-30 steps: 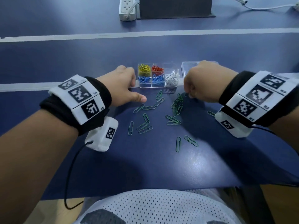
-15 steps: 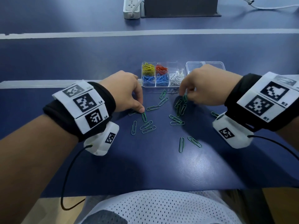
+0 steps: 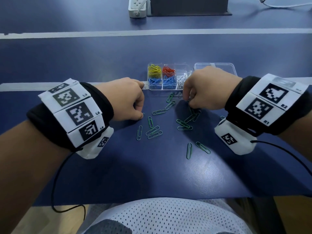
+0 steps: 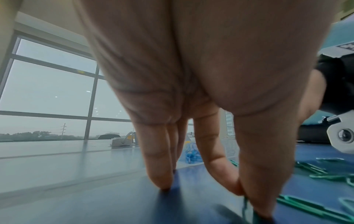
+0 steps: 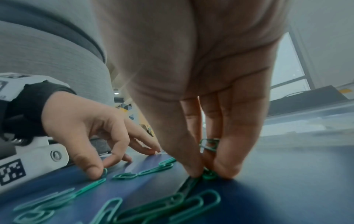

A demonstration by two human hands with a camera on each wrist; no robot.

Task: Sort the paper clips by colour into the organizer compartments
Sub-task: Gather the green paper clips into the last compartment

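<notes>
On the dark blue tabletop (image 3: pixel 118 166), just in front of the clear plastic six-compartment organizer (image 3: pixel 168 78), thin green wire paper clips (image 3: pixel 153 132) lay scattered, some overlapping. Yellow, red, blue and white clips already filled their compartments; one far compartment looked bare, presumably meant for green.

The person's left hand (image 3: pixel 126 98) pinched a single green clip (image 4: pixel 245 204) between thumb and forefinger against the table. The right hand (image 3: pixel 206 92) pinched a small bunch of green clips (image 5: pixel 208 174), with another clip (image 5: pixel 209 144) tucked higher between the fingers.

The likeliest trouble was tangling: the right hand's bunch touched the overlapping clips below it, so lifting could drag a hooked neighbour up and drop it short of the box, or into the white or blue compartment. The left pinch caught only the clip's end, so the slick wire might slip or flick away. A wrist brushing the light organizer could also shift it.
</notes>
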